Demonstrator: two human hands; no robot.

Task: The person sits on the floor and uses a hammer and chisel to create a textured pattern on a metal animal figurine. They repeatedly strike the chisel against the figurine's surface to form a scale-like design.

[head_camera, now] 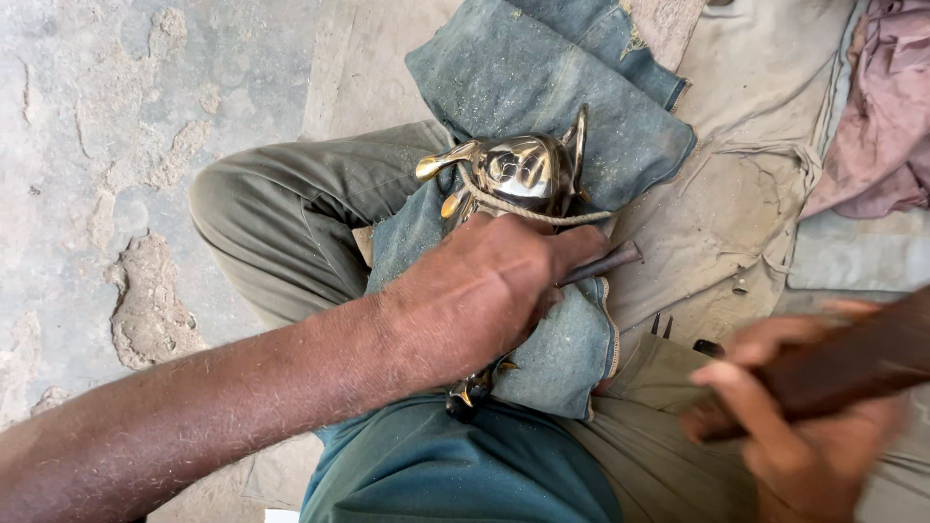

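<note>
A shiny brass figure (523,172) with a spout-like arm and a curved handle lies on a worn blue denim cloth (542,77) spread over my lap. A cord (542,215) loops around it. My left hand (484,291) is closed around a thin dark metal tool (610,261), its tip pressed near the figure's base. My right hand (804,426) at the lower right grips a thick dark wooden handle (852,368), blurred. The lower part of the brass figure is hidden under my left hand.
I sit cross-legged in olive trousers (281,213) on a cracked concrete floor (126,145). A beige cloth (736,194) covers the ground to the right, and a crumpled pink rag (882,107) lies at the upper right.
</note>
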